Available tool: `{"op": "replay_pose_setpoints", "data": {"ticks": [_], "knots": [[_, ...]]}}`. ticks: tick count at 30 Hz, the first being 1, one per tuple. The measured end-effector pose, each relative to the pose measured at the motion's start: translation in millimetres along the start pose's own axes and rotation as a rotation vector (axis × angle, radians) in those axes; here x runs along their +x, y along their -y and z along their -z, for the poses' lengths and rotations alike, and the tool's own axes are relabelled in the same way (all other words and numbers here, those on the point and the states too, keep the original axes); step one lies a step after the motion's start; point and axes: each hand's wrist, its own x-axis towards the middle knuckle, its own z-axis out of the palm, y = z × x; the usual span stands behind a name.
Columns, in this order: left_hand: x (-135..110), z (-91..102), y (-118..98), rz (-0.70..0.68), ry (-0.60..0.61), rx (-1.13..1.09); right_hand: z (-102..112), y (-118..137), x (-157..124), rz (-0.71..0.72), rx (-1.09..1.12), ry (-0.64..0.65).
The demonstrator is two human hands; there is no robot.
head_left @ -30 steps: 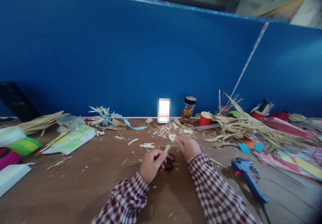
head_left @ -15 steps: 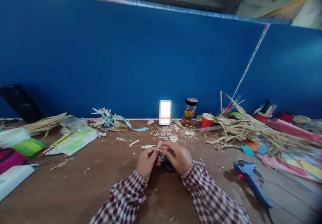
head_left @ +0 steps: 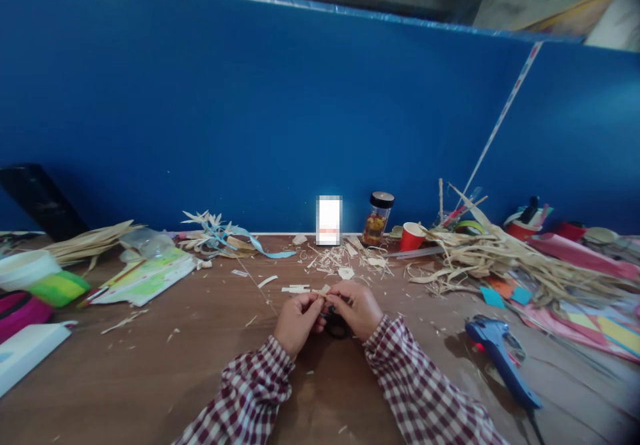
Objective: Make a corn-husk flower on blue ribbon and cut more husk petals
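My left hand and my right hand meet low over the table, fingertips nearly touching. Between them is a small pale strip, like dried husk, pinched by thumb and fingers on both sides. Black loops that look like scissor handles show below the right hand; whether its fingers hold them is hidden. Just beyond the hands lie a few flat cut strips and a heap of fine trimmings.
A lidded jar and a red paper cup stand by the blue partition. Dried husks are piled at right, behind a blue glue gun. Painted paper and a white box lie at left.
Both hands have shifted slightly, the fingertips drawn closer around the pale strip. Less of the strip sticks up between them. The things on the table stay put.
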Motion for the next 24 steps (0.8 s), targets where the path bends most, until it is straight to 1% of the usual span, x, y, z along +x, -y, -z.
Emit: {"op": "replay_pose_setpoints", "data": {"ticks": [4,14,19,21,24], "knots": [[0.8,-0.2,2.9,0.033,-0.009,0.011,1.9,0.0,0.7,-0.012,-0.01,-0.026],[1.2,0.3,2.7,0.04,-0.001,-0.013,2.1,2.2,1.6,-0.022,0.006,-0.032],[-1.8,-2.0,-0.7,-0.003,-0.017,0.038,0.0,0.3,0.3,-0.086,0.084,0.041],[-3.1,-2.8,-2.2,-0.032,-0.02,0.079,0.3,0.4,0.0,-0.056,0.075,0.064],[-3.9,-2.7,-3.3,-0.072,-0.017,0.152,0.6,2.4,-0.1,-0.004,0.052,0.064]]}}
